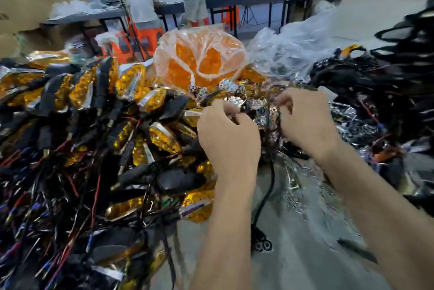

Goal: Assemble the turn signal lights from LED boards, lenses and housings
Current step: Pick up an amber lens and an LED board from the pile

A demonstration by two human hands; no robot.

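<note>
A: Turn signal lights (98, 106) — the big heap of finished amber-and-black ones fills the left of the table (305, 254), wires trailing toward the near edge. Behind the hands sits the bag of orange lenses (202, 59), tied shut in clear plastic.

B: And the part in hand?

A: A silvery LED board cluster (256, 106) with thin black wires, held between both hands just in front of that bag, on top of the loose pile of the same pieces. Blurry — can't tell whether it's one board or several tangled.

B: How to do this step well?

A: My guess: tease one board free by its edges, don't yank the wires, keep the leads clear before seating it.

B: Hands?

A: Both forearms reach in from the lower right, backs of hands up. Left hand (229, 137) has fingers curled, pinching the cluster's left side. Right hand (307, 116) pinches the right side, fingertips tucked down into the wires.
</note>
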